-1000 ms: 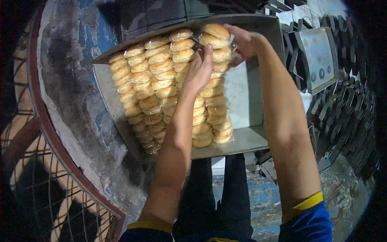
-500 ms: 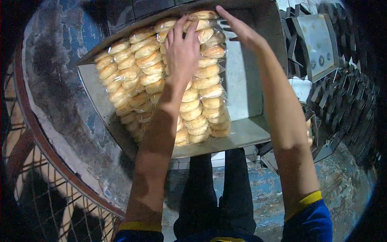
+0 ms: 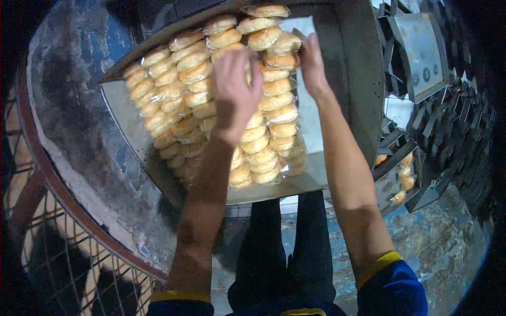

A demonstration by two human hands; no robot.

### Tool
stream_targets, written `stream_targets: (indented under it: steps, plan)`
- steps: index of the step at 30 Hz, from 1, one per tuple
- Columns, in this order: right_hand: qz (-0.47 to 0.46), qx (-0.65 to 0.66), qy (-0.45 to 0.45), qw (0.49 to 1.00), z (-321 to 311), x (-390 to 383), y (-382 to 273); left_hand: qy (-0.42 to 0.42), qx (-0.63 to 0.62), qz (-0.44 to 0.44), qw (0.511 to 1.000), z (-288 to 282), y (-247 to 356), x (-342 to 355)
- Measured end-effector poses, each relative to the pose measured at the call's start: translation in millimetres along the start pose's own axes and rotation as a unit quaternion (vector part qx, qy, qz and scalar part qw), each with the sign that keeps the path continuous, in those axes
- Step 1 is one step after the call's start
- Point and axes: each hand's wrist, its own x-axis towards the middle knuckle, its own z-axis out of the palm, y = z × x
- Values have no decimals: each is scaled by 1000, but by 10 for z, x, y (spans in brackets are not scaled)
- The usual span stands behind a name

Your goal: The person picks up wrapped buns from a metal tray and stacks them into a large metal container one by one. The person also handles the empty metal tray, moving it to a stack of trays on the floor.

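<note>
Packed in close rows, wrapped buns (image 3: 281, 101) across the left and middle of a metal box (image 3: 359, 79). Mostly filled, by appearance; left to cover, a strip of pale bottom (image 3: 311, 124) along the right. Uneven at the far end. Blurred over the middle rows, left hand (image 3: 234, 76), grip impossible to tell. Extended and unclenched beside the rightmost row, right hand (image 3: 311, 66).

Both hands (image 3: 235, 79) (image 3: 315, 68) have drawn back from the topmost buns (image 3: 268, 10).
</note>
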Motion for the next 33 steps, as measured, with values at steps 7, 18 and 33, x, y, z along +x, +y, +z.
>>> stream_targets:
  steps: [7,18,33]
  plan:
    - [10,36,-8,999,139,116,-34,-53,87,41,994,73,75,-526]
    - [52,14,-67,996,129,24,-3,-42,171,29,984,138,83,-428]
    - [45,-72,4,996,190,119,-34,17,129,68,989,155,-109,-94]
